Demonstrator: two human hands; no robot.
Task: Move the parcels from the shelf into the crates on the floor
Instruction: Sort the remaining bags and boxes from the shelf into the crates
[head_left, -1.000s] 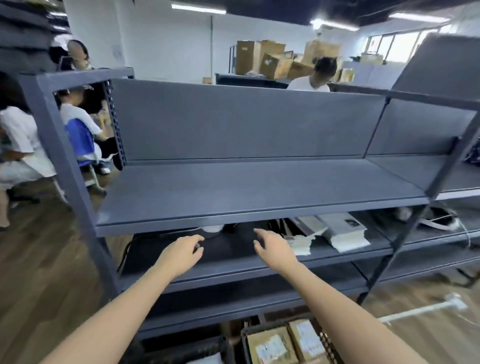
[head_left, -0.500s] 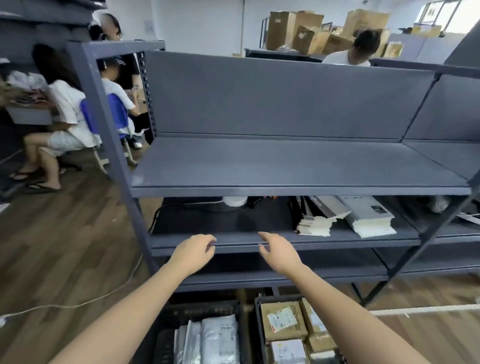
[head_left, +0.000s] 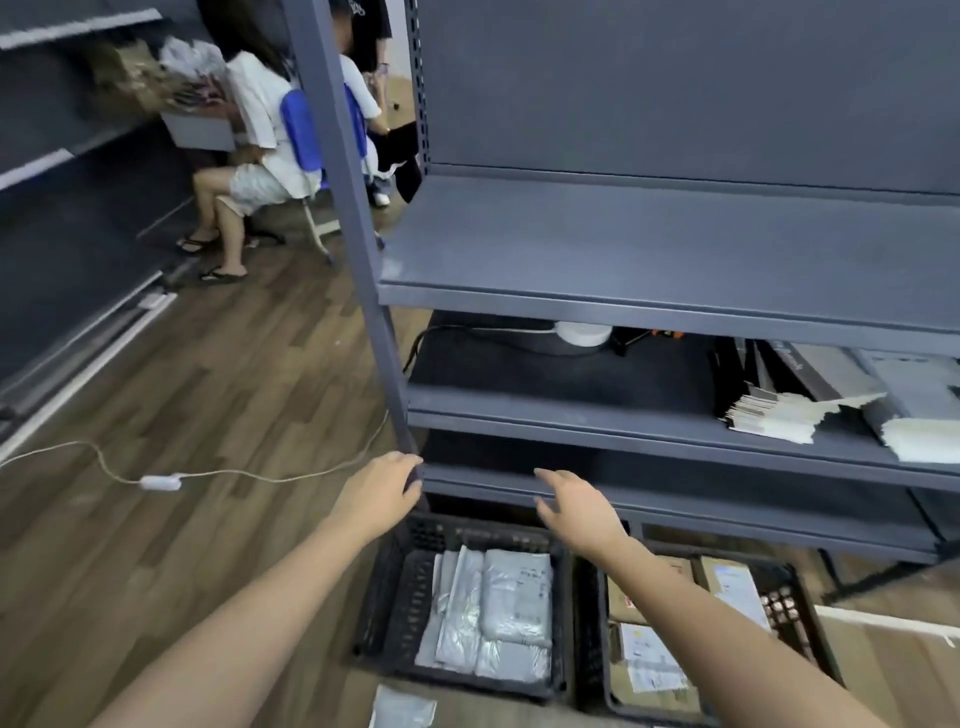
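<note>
Two black crates stand on the floor under the grey shelf unit (head_left: 649, 306). The left crate (head_left: 395, 597) holds grey poly-bag parcels (head_left: 498, 608). In the right crate (head_left: 795, 618) lie brown cardboard parcels (head_left: 649, 660) with white labels. My left hand (head_left: 382, 493) hovers above the left crate's back corner, fingers loosely curled, holding nothing. My right hand (head_left: 576, 506) reaches forward with relaxed fingers, also holding nothing, in front of the lowest shelf edge. The top shelf board is bare.
White paper stacks and envelopes (head_left: 779, 415) and a white round device (head_left: 582, 332) sit on the middle shelf. One grey bag (head_left: 402, 706) lies on the floor before the crates. A cable with a switch (head_left: 158, 482) crosses the wood floor. People sit at back left (head_left: 260, 130).
My view has tilted down and left, bringing the crates into fuller view. Both hands have lowered from the middle shelf edge to the lowest shelf edge above the crates, still holding nothing.
</note>
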